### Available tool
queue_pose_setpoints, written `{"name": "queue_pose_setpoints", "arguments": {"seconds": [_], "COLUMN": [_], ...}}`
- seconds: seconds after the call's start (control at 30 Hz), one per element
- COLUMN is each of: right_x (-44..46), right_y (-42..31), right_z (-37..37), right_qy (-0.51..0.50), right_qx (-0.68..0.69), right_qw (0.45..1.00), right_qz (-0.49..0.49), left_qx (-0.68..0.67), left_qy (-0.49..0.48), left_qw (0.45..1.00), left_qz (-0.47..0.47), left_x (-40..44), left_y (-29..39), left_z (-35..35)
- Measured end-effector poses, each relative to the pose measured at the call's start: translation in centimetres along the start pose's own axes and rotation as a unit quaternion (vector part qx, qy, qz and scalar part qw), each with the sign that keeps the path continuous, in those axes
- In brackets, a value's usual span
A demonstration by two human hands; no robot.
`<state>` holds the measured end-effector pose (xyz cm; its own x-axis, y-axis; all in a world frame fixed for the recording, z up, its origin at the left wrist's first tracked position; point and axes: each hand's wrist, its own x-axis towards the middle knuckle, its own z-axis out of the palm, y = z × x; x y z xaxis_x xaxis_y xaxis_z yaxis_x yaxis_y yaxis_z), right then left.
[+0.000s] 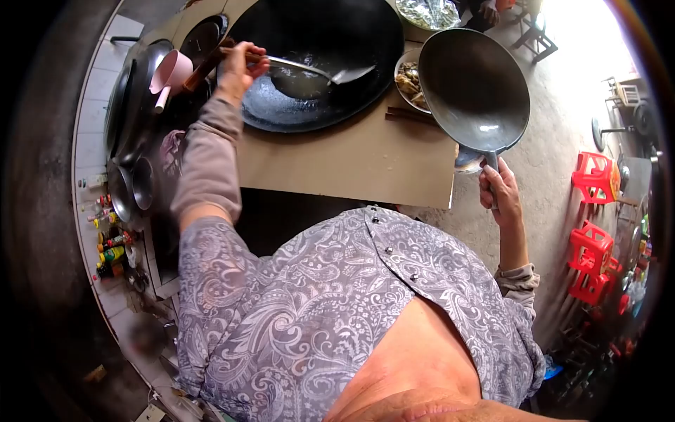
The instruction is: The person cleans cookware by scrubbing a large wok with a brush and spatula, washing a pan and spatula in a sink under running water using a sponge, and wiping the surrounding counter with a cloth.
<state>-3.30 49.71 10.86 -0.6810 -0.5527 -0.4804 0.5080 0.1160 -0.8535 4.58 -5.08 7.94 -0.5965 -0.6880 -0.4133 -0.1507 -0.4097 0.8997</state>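
Observation:
My left hand (242,68) is closed around the handle of a wok spatula (351,74). Its metal blade reaches into a large black wok (281,116) set in the counter, with a little shiny liquid in the bottom. At the right, my right hand (502,188) grips the handle of a deep grey pan (474,88). The pan is tilted, and its inside faces me with nothing visible in it. It partly hides a bowl of food (409,83) beside the wok. Near my left hand is a pink dipper (172,70) with a pale handle.
Brown counter (337,165) surrounds the wok's near side. Lids and pans (133,105) lean at the left, above several bottles (112,253). Plastic covers a bowl of greens (430,13) at the back, near another person's hand (489,10). Red stools (592,257) stand at right.

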Motion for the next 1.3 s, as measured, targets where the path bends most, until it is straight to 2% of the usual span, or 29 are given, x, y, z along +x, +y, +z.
{"name": "queue_pose_setpoints", "arguments": {"seconds": [0.07,0.1,0.17,0.23,0.3,0.33,0.37,0.4,0.5,0.6,0.7,0.8,0.87,0.97,1.03,1.1,1.17,1.2,1.23,1.3], "right_x": [0.0,0.0,0.3,0.1,0.2,0.2,0.1,0.0,0.4,0.4,0.6,0.4,0.7,1.1,1.7,1.8,1.9,1.8,1.7,1.5], "right_y": [0.0,0.0,-0.2,-0.1,-0.3,-0.5,-0.5,-0.5,-0.1,-0.2,-0.3,-0.4,-0.3,-0.2,-0.4,-0.5,-0.7,-0.8,-0.9,-0.8], "right_z": [0.0,0.1,0.6,0.8,0.5,0.5,0.6,0.6,0.3,0.7,0.7,0.9,0.8,1.1,1.7,1.8,1.5,1.3,1.1,1.0], "right_qy": [0.006,0.006,0.014,0.015,0.006,0.007,0.009,0.010,0.005,0.009,0.012,0.023,0.034,0.033,0.021,0.015,0.005,0.003,0.000,-0.006], "right_qx": [-0.002,-0.004,-0.015,-0.020,-0.021,-0.027,-0.030,-0.034,-0.016,-0.010,-0.012,-0.014,-0.010,-0.004,-0.006,-0.007,-0.016,-0.019,-0.026,-0.037], "right_qw": [1.000,1.000,1.000,1.000,1.000,1.000,1.000,0.999,1.000,1.000,1.000,1.000,0.999,0.999,1.000,1.000,1.000,1.000,1.000,0.999], "right_qz": [0.004,0.007,0.008,0.008,0.008,0.005,0.002,0.000,0.008,0.005,0.000,0.006,0.014,0.010,0.004,0.007,0.008,0.009,0.011,0.014], "left_qx": [-0.090,-0.124,-0.200,-0.180,-0.077,0.037,0.116,0.189,0.329,0.379,0.289,0.127,0.060,-0.017,-0.131,-0.178,-0.198,-0.167,-0.130,0.103], "left_qy": [0.030,0.079,0.093,0.072,0.040,0.023,-0.041,-0.029,-0.069,-0.077,-0.091,-0.066,-0.014,0.055,0.108,0.123,0.110,0.132,0.116,0.098], "left_qw": [0.995,0.987,0.968,0.972,0.989,0.989,0.980,0.975,0.941,0.922,0.953,0.989,0.996,0.991,0.964,0.947,0.952,0.958,0.966,0.958], "left_qz": [0.015,0.057,0.118,0.133,0.121,0.142,0.158,0.112,0.051,-0.014,-0.004,0.037,0.058,0.119,0.205,0.236,0.208,0.193,0.189,0.249], "left_x": [-0.2,-1.1,1.6,2.8,4.5,1.7,2.3,1.1,-1.4,0.0,2.5,1.2,1.1,-0.5,0.7,1.6,3.0,2.5,3.9,-1.6], "left_y": [-3.6,-4.8,-7.6,-6.0,-1.4,2.3,4.4,7.5,12.4,12.8,7.0,1.7,-1.0,-4.0,-6.7,-7.2,-5.6,-3.7,-2.8,2.5], "left_z": [2.8,5.0,6.8,6.6,4.3,4.0,2.0,1.7,0.4,-1.7,-2.4,-0.3,0.8,3.5,6.1,6.5,5.0,4.4,2.8,2.8]}}
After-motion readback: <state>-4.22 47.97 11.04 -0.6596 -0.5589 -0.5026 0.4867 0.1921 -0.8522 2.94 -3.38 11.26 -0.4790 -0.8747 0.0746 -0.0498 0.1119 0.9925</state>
